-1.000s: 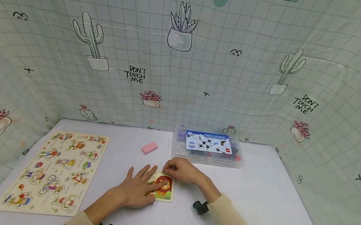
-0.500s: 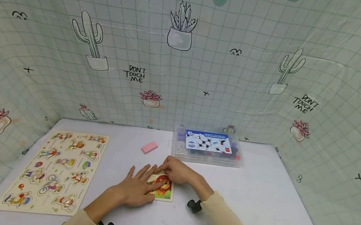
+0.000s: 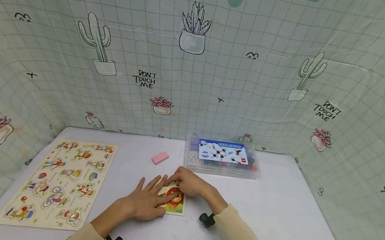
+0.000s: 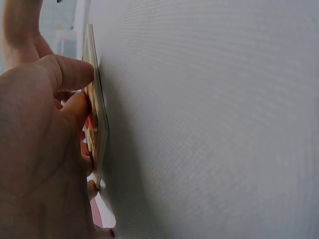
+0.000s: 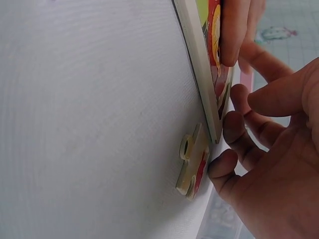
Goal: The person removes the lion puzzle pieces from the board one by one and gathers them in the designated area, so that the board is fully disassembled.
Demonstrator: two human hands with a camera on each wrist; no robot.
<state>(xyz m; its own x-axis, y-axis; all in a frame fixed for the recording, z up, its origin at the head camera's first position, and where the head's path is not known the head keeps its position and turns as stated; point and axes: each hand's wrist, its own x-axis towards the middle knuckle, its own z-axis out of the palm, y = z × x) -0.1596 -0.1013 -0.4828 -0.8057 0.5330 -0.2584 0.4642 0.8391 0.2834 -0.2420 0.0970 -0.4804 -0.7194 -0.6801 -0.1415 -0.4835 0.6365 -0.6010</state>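
Observation:
A small wooden jigsaw board (image 3: 179, 211) with a red-maned lion picture lies on the table in front of me. My left hand (image 3: 146, 203) rests flat on it with spread fingers, covering its left part. At the board's far edge, my right hand (image 3: 190, 181) reaches over with its index finger extended toward the left fingertips. In the right wrist view, the right hand (image 5: 279, 144) has its other fingers bent beside the board's corner, and the thumb stands apart. Close to its little finger lies a loose jigsaw piece (image 5: 193, 167), hidden behind the hand in the head view.
A pink block (image 3: 160, 157) lies beyond the left hand. Behind the right hand stands a clear plastic case (image 3: 220, 171) with a molecule picture on its label. A large picture puzzle board (image 3: 97, 192) lies at the left. A patterned cloth (image 3: 261, 116) hangs along the back.
My right hand has shifted left along the board's far edge, and its index finger has straightened toward the left hand. The left hand stays in place on the board.

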